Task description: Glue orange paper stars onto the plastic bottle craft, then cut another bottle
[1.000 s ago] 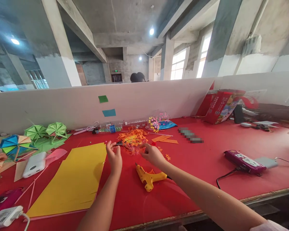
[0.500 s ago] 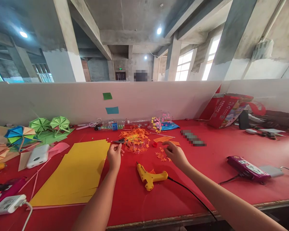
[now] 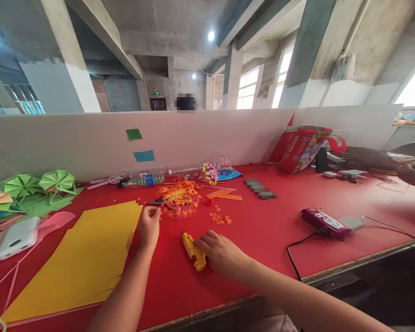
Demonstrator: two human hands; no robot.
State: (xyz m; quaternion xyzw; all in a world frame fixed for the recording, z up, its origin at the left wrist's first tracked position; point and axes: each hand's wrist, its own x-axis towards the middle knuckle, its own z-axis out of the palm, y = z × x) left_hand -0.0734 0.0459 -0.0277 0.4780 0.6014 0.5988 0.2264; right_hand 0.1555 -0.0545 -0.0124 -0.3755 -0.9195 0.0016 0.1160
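On the red table lies a yellow hot glue gun (image 3: 191, 249), its nozzle pointing away from me. My right hand (image 3: 221, 251) has its fingers closed over the gun's handle and hides most of it. To the left, my left hand (image 3: 150, 226) is pinched, thumb against the fingers; whatever it may hold is too small to make out. Just beyond it is a clear rounded plastic piece covered with orange paper stars (image 3: 183, 200), with the dark tip of a tool (image 3: 155, 202) beside it. Loose orange stars (image 3: 221, 216) lie farther right.
Yellow sheets (image 3: 79, 249) spread at left, near green paper umbrellas (image 3: 58, 180) and a white device (image 3: 18, 239). A purple box (image 3: 327, 222) with cables sits at right. Bottles (image 3: 148, 179) and a red carton (image 3: 304, 147) stand along the partition. A co-worker's arm shows far right.
My right hand has come from above the loose stars down and left onto the glue gun's handle. My left hand stays pinched. The view has turned right.
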